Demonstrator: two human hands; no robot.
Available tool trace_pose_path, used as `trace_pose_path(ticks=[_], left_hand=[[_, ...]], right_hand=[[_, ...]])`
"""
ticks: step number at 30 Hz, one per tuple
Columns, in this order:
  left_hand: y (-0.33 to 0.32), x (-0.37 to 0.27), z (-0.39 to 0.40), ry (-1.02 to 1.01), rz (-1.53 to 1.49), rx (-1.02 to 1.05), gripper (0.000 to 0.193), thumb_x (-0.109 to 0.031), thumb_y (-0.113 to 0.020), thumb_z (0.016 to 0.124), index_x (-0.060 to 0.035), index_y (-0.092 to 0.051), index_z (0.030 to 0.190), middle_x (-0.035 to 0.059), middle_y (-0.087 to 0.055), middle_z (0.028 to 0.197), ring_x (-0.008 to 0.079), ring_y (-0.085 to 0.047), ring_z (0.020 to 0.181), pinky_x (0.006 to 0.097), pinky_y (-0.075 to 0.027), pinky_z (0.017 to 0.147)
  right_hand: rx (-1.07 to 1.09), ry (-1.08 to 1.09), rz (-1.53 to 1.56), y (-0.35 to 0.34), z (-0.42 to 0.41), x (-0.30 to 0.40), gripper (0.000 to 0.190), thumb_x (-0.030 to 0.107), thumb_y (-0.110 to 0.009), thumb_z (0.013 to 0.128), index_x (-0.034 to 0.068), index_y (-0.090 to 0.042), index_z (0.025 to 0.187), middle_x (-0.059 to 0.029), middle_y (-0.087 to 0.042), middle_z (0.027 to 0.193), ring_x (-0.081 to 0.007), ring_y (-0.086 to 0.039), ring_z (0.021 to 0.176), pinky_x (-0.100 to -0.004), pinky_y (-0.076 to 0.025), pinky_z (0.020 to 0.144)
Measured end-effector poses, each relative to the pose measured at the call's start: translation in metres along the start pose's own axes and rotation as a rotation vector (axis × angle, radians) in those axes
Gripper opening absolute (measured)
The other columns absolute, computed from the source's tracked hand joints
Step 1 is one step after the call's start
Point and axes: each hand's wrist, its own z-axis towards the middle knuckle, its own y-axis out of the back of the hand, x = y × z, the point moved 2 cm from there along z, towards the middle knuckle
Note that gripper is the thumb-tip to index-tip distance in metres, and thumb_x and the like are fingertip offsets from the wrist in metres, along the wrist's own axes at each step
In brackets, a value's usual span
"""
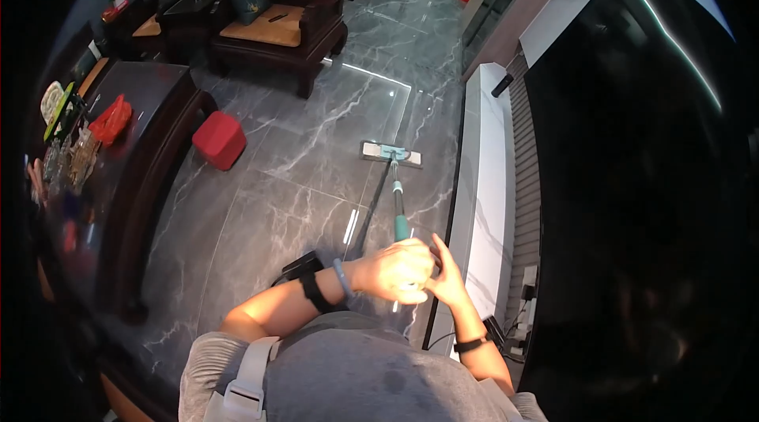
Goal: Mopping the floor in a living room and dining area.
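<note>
My left hand [396, 271] is closed around the green grip [401, 228] of a flat floor mop. A grey-blue bangle and a black strap circle that forearm. Away from me, the mop's pole [398, 199] runs to a rectangular flat mop head [391, 154], white with a light blue joint, lying on the grey marble-look floor tiles [308, 196]. My right hand [449, 279] is just right of the left fist, fingers spread apart and partly hidden behind it. Nothing shows in its grasp; whether it touches the handle's end is hidden.
To the right runs a low white marble-look ledge [489, 202] below a large dark TV screen [628, 184], with cables and plugs [526, 309] nearby. A red stool [219, 140] stands beside a dark wooden table [160, 96] at left. A wooden armchair [284, 24] is farther back.
</note>
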Motion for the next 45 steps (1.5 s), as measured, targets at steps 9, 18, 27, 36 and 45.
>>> trace_pose_path(ticks=[9,18,27,36,45], left_hand=[[-0.006,0.144,0.099,0.226,-0.017,0.157,0.095,-0.046,-0.072,0.079,-0.0106,-0.020,0.150,0.0218,-0.008,0.156,0.0423,-0.010,0.143,0.0556,-0.016,0.113],[-0.004,0.299,0.167,0.504,0.032,0.386,0.103,-0.054,-0.066,0.079,-0.0109,-0.009,0.153,0.0245,0.007,0.157,0.0435,0.001,0.145,0.0573,-0.011,0.114],[0.136,0.489,0.170,0.923,0.224,-0.253,0.091,-0.043,-0.069,0.081,-0.0082,-0.021,0.150,0.0321,-0.008,0.154,0.0467,-0.016,0.142,0.0494,-0.019,0.115],[0.219,0.547,-0.050,1.794,0.324,-0.242,0.067,-0.041,-0.071,0.078,0.0020,-0.055,0.127,0.0330,-0.026,0.148,0.0463,-0.023,0.140,0.0470,-0.024,0.114],[0.354,0.722,-0.116,1.883,0.466,0.103,0.041,-0.036,-0.062,0.076,-0.0081,-0.070,0.105,0.0203,-0.068,0.102,0.0356,-0.065,0.095,0.0450,-0.050,0.086]], right_hand=[[-0.308,0.271,0.314,0.045,0.089,0.038,0.142,0.057,-0.087,0.054,0.002,0.000,0.152,-0.0183,-0.012,0.157,-0.0335,-0.019,0.144,-0.0463,-0.026,0.114],[-0.226,0.107,0.199,0.143,0.215,-0.036,0.111,0.038,-0.083,0.070,-0.001,-0.016,0.149,-0.0204,-0.024,0.154,-0.0313,-0.029,0.141,-0.0430,-0.029,0.112],[-0.380,0.285,-0.097,0.246,0.417,-0.066,0.030,0.003,-0.075,0.075,-0.002,-0.065,0.103,-0.0227,-0.060,0.125,-0.0351,-0.060,0.115,-0.0391,-0.050,0.094],[-0.380,0.342,-0.088,0.268,0.641,-0.078,0.023,0.008,-0.073,0.080,-0.001,-0.065,0.100,-0.0167,-0.063,0.122,-0.0345,-0.055,0.122,-0.0407,-0.044,0.100],[-0.322,0.368,-0.169,0.285,0.815,-0.062,0.025,0.008,-0.076,0.077,0.001,-0.066,0.098,-0.0166,-0.062,0.122,-0.0369,-0.056,0.118,-0.0429,-0.044,0.099]])
